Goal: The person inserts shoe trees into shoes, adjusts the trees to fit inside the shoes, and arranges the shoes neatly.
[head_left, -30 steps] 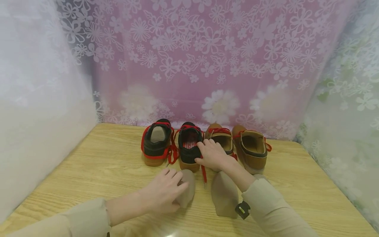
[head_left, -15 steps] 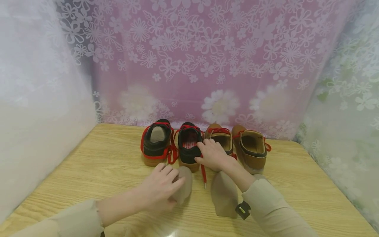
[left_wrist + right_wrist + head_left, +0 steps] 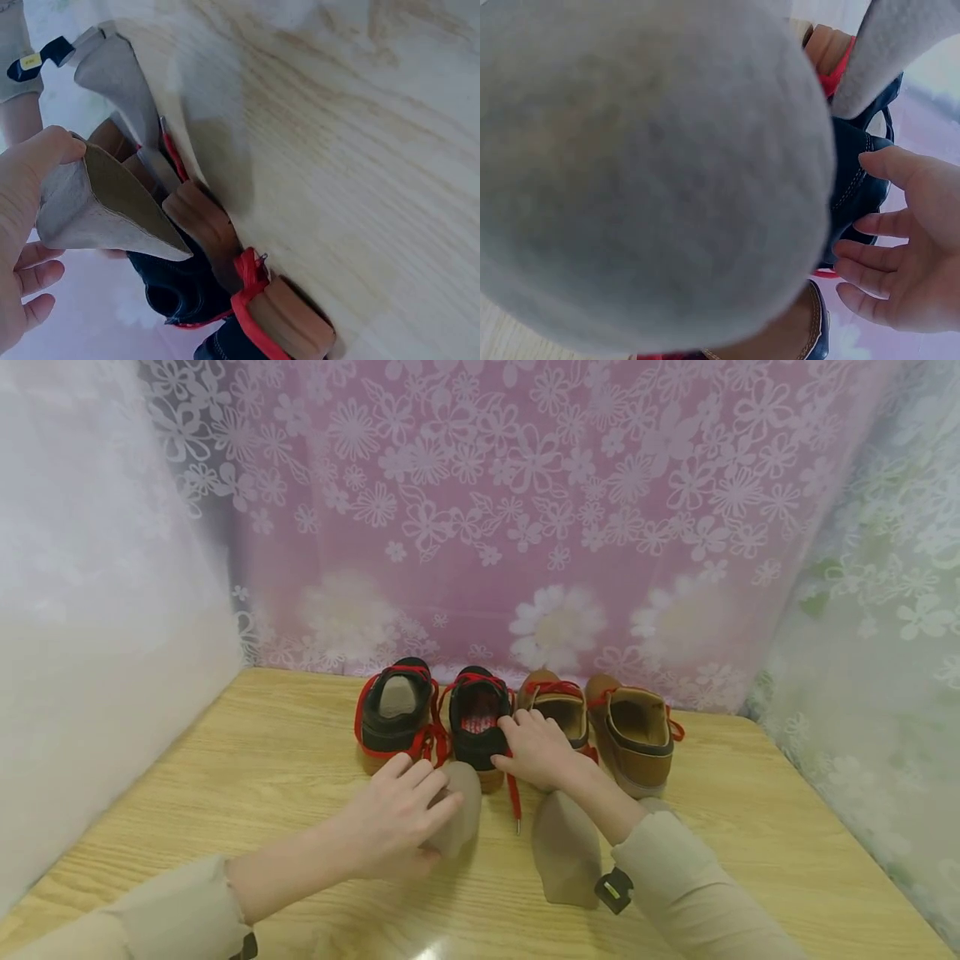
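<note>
My left hand [image 3: 405, 814] pinches a hollow beige-grey shoe insert [image 3: 463, 806] between thumb and fingers, seen open-sided in the left wrist view. Its tip overlaps the heel of the second black shoe [image 3: 480, 753] from the left in the head view. At that shoe's right side is my right hand [image 3: 536, 747], fingers spread and thumb tip by its collar in the right wrist view. The leftmost black shoe [image 3: 390, 731], trimmed in red, has a pale insert [image 3: 399, 696] inside. The second shows a red-and-white patterned insole [image 3: 478, 724].
Two brown shoes [image 3: 637, 760] with red laces stand on the right of the row, before a pink floral backdrop [image 3: 450, 568]. A second insert [image 3: 566, 852] stands on the wooden table [image 3: 187, 793]; another [image 3: 660, 808] shows partly behind my right sleeve. A red lace [image 3: 513, 797] trails forward.
My left hand has carried the insert forward and slightly left, toward the black shoes. My right hand has stayed nearly still beside the second black shoe.
</note>
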The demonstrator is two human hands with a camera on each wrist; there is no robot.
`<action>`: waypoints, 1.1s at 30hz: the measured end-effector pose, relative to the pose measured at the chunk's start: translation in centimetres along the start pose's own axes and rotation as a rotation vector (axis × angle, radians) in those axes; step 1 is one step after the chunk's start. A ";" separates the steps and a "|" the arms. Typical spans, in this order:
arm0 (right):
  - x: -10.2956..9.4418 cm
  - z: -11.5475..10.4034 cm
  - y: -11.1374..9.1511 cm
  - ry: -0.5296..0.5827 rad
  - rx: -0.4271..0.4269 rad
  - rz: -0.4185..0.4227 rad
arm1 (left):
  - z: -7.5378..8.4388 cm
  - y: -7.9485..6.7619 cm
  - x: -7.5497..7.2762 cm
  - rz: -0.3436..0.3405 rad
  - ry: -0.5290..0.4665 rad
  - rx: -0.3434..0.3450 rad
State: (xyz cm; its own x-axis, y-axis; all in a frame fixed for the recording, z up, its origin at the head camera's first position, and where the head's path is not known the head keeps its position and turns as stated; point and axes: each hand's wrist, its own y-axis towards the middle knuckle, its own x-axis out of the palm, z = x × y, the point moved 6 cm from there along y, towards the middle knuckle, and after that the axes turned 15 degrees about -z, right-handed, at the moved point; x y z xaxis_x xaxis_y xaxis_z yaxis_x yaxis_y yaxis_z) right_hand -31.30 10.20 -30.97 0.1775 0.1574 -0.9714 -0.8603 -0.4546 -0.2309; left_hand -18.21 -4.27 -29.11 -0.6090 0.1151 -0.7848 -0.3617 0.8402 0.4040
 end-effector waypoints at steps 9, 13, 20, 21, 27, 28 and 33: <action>0.3 0.1 0.1 -0.018 0.041 -0.011 | -1.5 0.3 -1.7 0.054 0.059 -0.024; 0.4 0.2 0.2 -0.022 0.027 0.000 | -2.3 0.4 -2.3 0.053 0.063 -0.036; 0.8 0.3 0.3 -0.012 -0.001 -0.004 | -3.3 0.6 -3.2 0.064 0.055 -0.045; 0.8 0.3 0.3 -0.011 -0.005 -0.001 | -3.4 0.7 -3.2 0.065 0.055 -0.050; 1.0 0.3 0.2 -0.009 -0.019 -0.004 | -4.2 1.1 -3.0 0.048 0.047 -0.079; 1.0 0.3 0.2 -0.009 -0.021 -0.006 | -4.3 1.1 -2.9 0.047 0.045 -0.080; 0.8 0.3 0.1 -0.016 -0.024 0.002 | -4.8 1.8 -2.6 0.056 0.087 -0.076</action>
State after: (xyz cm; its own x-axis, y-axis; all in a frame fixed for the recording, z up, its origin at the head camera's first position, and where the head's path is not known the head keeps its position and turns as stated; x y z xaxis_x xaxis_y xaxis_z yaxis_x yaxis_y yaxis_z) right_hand -31.37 10.50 -31.77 0.1679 0.1708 -0.9709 -0.8489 -0.4757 -0.2305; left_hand -20.69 -5.62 -24.08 -0.6872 0.1114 -0.7179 -0.3761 0.7909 0.4827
